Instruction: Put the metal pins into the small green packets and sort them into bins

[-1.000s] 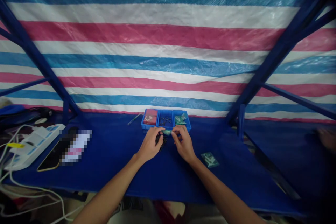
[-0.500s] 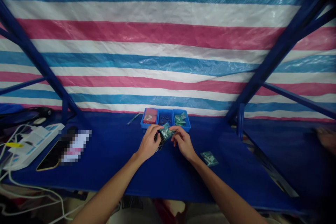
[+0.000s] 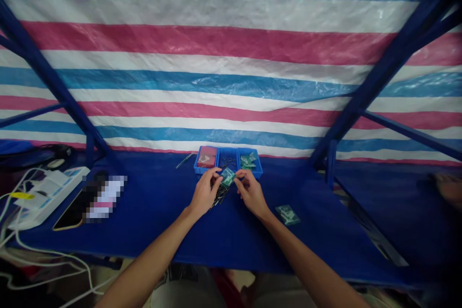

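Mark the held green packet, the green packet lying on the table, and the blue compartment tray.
Held green packet (image 3: 227, 177): head view, its middle.
Lying green packet (image 3: 288, 214): head view, its middle.
Blue compartment tray (image 3: 199, 170): head view, left front wall.

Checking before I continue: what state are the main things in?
Left hand, pinching a green packet.
Right hand, pinching its other side.
Green packet, held up; sealed or not, unclear.
Dark pieces, heaped by left hand.
Second packet, lying on table.
Blue tray, stocked in every compartment.
Phone, lying down, screen dark.
Power strip, switch state unclear.
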### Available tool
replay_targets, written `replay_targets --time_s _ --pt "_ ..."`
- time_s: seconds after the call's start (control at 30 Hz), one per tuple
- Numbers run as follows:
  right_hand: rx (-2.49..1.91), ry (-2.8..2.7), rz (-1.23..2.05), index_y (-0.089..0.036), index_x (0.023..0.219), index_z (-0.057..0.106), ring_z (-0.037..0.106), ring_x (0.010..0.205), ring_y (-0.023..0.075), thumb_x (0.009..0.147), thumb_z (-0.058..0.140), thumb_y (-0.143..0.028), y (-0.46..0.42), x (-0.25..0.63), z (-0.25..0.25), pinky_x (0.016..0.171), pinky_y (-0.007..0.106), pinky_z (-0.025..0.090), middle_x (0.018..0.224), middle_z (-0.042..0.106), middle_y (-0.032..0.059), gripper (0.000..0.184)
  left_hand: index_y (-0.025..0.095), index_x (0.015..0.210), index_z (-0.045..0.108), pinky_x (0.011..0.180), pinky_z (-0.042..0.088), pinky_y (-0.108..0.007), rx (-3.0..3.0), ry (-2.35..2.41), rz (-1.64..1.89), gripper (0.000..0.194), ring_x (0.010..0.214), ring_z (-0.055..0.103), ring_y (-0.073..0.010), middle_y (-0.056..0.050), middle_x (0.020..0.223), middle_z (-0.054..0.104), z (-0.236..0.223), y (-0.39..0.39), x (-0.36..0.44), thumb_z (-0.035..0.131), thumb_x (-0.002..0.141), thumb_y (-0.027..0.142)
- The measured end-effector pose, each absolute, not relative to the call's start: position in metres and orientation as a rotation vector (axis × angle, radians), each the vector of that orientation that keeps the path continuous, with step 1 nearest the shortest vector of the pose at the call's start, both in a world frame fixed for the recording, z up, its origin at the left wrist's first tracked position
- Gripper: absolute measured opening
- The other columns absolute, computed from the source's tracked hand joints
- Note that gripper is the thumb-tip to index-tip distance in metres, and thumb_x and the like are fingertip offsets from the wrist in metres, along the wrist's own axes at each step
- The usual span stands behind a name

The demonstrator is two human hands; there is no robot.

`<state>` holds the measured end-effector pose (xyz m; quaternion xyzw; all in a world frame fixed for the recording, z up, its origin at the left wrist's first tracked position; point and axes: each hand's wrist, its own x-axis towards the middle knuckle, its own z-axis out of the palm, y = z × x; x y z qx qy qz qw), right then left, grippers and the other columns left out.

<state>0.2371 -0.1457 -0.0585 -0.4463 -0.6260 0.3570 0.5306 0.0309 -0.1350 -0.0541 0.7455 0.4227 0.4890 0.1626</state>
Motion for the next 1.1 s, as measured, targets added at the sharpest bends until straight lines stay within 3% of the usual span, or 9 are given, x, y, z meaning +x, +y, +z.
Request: replay_targets --time_s 0.1,0.2,0.3,0.47,0.63,0.8,0.87,1.03,1.1 --pt "-1.060 -1.526 0.831 -0.025 0.117 0.061 0.060 0.061 0.0139 0.102 0.060 -0.044 -0.1460 0.2379 -0.0589 0.049 0.025 0.049 0.096 0.063 0.0022 0.024 0.024 0.123 0.064 0.093 0.052 -0.035 2.179 1.175 1.392 0.019 0.098 0.066 -0.0209 -0.005 0.106 0.069 -0.0546 -0.1356 0.0300 0.050 0.109 0.025" --pt "-1.069 -1.575 0.808 -0.024 0.115 0.067 0.059 0.062 0.0154 0.102 0.056 -0.039 -0.1451 0.2390 -0.0594 0.050 0.026 0.048 0.092 0.065 0.0036 0.022 0.025 0.127 0.063 0.100 0.050 -0.038 2.290 1.130 1.358 0.032 0.111 0.063 -0.0229 -0.007 0.116 0.067 -0.0512 -0.1374 0.0298 0.043 0.106 0.011" --pt "-1.065 -1.570 0.775 -0.024 0.112 0.070 0.059 0.067 0.0164 0.098 0.064 -0.039 -0.1429 0.2391 -0.0608 0.051 0.026 0.048 0.100 0.068 0.0058 0.021 0.025 0.131 0.062 0.104 0.050 -0.039 2.313 1.149 1.361 0.037 0.116 0.062 -0.0243 -0.008 0.121 0.067 -0.0480 -0.1386 0.0310 0.050 0.101 0.008" --pt "-1.071 -1.550 0.849 -0.023 0.109 0.071 0.058 0.065 0.0163 0.100 0.064 -0.047 -0.1416 0.2387 -0.0621 0.050 0.025 0.046 0.093 0.068 0.0049 0.026 0.025 0.116 0.070 0.097 0.051 -0.039 2.301 1.267 1.367 0.017 0.103 0.065 -0.0241 -0.005 0.104 0.071 -0.0468 -0.1369 0.0312 0.057 0.105 0.022" --pt "-1.045 -1.562 0.812 -0.023 0.104 0.071 0.059 0.070 0.0172 0.100 0.065 -0.049 -0.1428 0.2384 -0.0588 0.048 0.025 0.048 0.099 0.065 0.0067 0.028 0.022 0.103 0.072 0.095 0.051 -0.038 2.222 1.284 1.417 0.018 0.101 0.066 -0.0237 -0.006 0.102 0.070 -0.0493 -0.1322 0.0300 0.058 0.107 0.033" --pt "-1.052 -1.526 0.885 -0.025 0.106 0.064 0.058 0.064 0.0165 0.102 0.060 -0.051 -0.1447 0.2363 -0.0595 0.047 0.024 0.048 0.083 0.058 0.0011 0.027 0.024 0.124 0.063 0.080 0.052 -0.031 2.018 1.228 1.319 0.020 0.079 0.068 -0.0182 0.000 0.088 0.071 -0.0507 -0.1331 0.0317 0.059 0.106 0.032" --pt "-1.051 -1.504 0.896 -0.026 0.113 0.061 0.057 0.062 0.0153 0.103 0.060 -0.050 -0.1453 0.2360 -0.0608 0.047 0.024 0.048 0.086 0.059 0.0003 0.026 0.024 0.129 0.059 0.078 0.052 -0.030 2.007 1.213 1.298 0.022 0.075 0.067 -0.0172 0.001 0.087 0.070 -0.0507 -0.1342 0.0317 0.056 0.107 0.030" --pt "-1.023 -1.570 0.801 -0.026 0.114 0.065 0.058 0.069 0.0163 0.106 0.053 -0.040 -0.1446 0.2369 -0.0617 0.051 0.025 0.048 0.100 0.059 0.0044 0.020 0.025 0.125 0.062 0.095 0.052 -0.034 2.203 1.144 1.338 0.028 0.105 0.068 -0.0213 -0.006 0.114 0.070 -0.0512 -0.1344 0.0303 0.049 0.102 0.013" --pt "-1.022 -1.600 0.741 -0.026 0.115 0.067 0.060 0.075 0.0179 0.105 0.053 -0.035 -0.1438 0.2368 -0.0612 0.054 0.026 0.050 0.105 0.060 0.0062 0.020 0.025 0.126 0.062 0.098 0.052 -0.036 2.265 1.114 1.328 0.032 0.108 0.066 -0.0221 -0.007 0.117 0.069 -0.0510 -0.1342 0.0301 0.051 0.100 0.010"
